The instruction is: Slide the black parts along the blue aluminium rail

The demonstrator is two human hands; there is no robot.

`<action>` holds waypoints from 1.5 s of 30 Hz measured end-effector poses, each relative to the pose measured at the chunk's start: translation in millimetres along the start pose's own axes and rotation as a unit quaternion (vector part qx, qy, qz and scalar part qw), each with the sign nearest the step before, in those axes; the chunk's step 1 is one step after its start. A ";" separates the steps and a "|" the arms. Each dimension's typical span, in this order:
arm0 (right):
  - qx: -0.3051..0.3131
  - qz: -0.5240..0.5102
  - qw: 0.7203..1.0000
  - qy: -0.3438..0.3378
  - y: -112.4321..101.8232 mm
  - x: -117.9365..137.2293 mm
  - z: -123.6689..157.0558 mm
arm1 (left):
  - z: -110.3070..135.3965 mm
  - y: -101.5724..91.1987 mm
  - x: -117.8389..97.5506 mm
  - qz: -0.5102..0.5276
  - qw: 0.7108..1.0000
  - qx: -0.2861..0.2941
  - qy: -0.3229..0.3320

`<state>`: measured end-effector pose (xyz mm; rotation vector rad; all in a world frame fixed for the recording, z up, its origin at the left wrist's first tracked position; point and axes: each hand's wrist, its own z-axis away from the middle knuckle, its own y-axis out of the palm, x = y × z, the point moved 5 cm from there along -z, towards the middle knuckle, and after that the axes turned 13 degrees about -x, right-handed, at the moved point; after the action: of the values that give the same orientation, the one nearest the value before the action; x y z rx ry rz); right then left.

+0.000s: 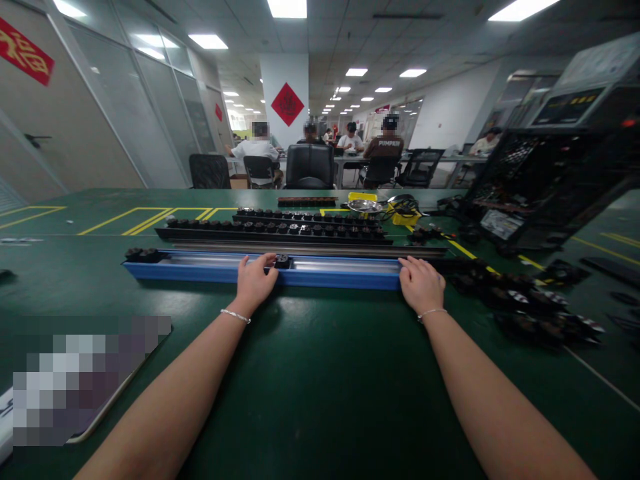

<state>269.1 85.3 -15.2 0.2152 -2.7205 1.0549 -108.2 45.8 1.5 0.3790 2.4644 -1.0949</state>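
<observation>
A long blue rail [200, 272] with a silvery channel lies across the green table in front of me. My left hand [255, 279] rests on its middle, fingers curled over the channel next to a small black part [283, 261] seated in it. My right hand [421, 283] grips the rail's right end, fingers bent over its edge. A few black parts [145, 255] sit at the rail's left end.
Behind the rail lie two long black racks [273, 232] filled with black knobs. A heap of black parts [530, 307] is at my right, a dark machine [550, 180] beyond it. A metal bowl [365, 206] and yellow items stand farther back. Several people sit at far desks.
</observation>
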 end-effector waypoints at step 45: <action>-0.006 0.006 1.000 -0.006 0.4 -0.5 0.0 | 4.2 6.1 -11.4 -0.002 0.998 0.032 0.048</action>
<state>269.5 85.6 -15.6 0.2037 -2.7404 1.0444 -94.7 45.7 0.4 0.4572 2.5192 -1.1864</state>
